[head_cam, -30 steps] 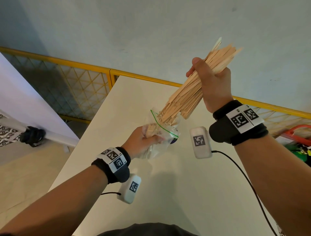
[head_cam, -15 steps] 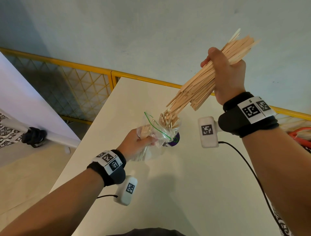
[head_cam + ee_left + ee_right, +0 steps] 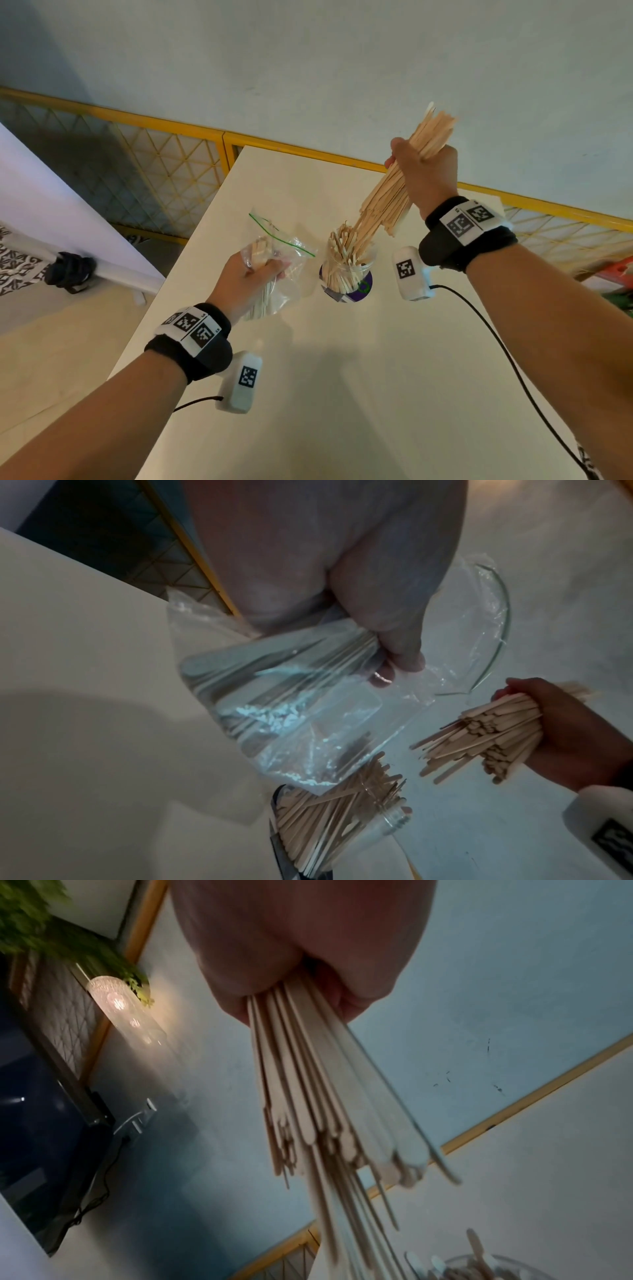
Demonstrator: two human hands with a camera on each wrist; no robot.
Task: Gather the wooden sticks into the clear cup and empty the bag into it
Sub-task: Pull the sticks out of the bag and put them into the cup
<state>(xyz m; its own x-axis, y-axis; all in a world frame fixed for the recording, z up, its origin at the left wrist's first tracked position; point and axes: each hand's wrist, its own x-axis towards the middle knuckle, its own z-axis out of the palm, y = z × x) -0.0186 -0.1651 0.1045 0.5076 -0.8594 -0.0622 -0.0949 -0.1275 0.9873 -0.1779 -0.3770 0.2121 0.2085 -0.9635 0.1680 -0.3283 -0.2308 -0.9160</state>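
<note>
Pale grey-blue walling and a yellow-framed mesh fence are standing behind the off-white worktop (image 3: 342, 394), which is carrying a clear plastic cup (image 3: 346, 274) already crowded with thin pale wooden sticks. The right hand (image 3: 428, 171) is wrapping its fingers tightly round a thick bundle of flat wooden sticks (image 3: 387, 202), its grip fully closed on the middle of the bundle. From that hand the cup is lying at about 7 o'clock in the head view, and the bundle's long axis is slanting along that same line, its lower ends hanging just above the cup's mouth, perhaps brushing the sticks standing there. The left hand (image 3: 253, 277) is clutching a crumpled clear zip bag with a green seal line (image 3: 284, 260), fingers curled through the plastic round a few sticks remaining inside; the bag is sitting just at 9 o'clock of the cup. The right hand looks the one placed for the coming drop: lowering the bundle along its own axis should carry it in, though the crowded cup may be deflecting stray ends outward.
</note>
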